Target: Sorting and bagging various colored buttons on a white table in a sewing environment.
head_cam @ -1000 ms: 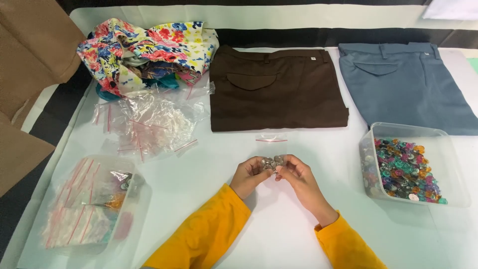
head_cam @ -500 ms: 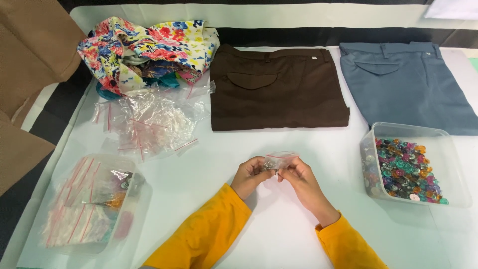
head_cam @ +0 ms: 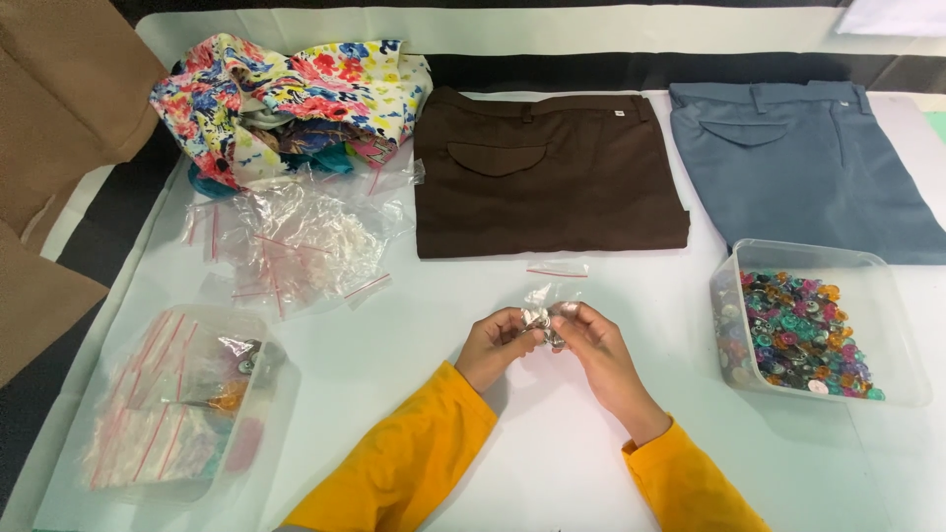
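1. Left hand (head_cam: pixel 498 345) curled above the middle of the table, fingers bent inward, thumb and fingertips pinched on one side of a small clear bag (head_cam: pixel 544 313) (silvery bits inside, too small to tell what).
2. Right hand (head_cam: pixel 601 350) mirrored just beside it, fingers closed on the other side of the same bag; fingertips of both hands nearly touching.
3. Both wrists angled inward from yellow sleeves (head_cam: pixel 414 458), forearms entering from the bottom edge.
4. Bag held slightly above the white table (head_cam: pixel 552 463), its top sticking up between the fingers.
5. Another small bag with a red strip (head_cam: pixel 558 269) flat on the table just beyond the hands, below folded brown trousers (head_cam: pixel 547 172).
6. Folded blue-grey trousers (head_cam: pixel 803 163) to the right, beside the brown pair.
7. Clear tub of coloured buttons (head_cam: pixel 803 330) near the right hand (lid off).
8. Heap of empty clear bags (head_cam: pixel 296 241) to the upper left, floral cloth (head_cam: pixel 296 99) bunched behind it.
9. Clear tub of filled bags (head_cam: pixel 182 404) at lower left.
10. Brown cardboard (head_cam: pixel 59 128) past the table's left edge.
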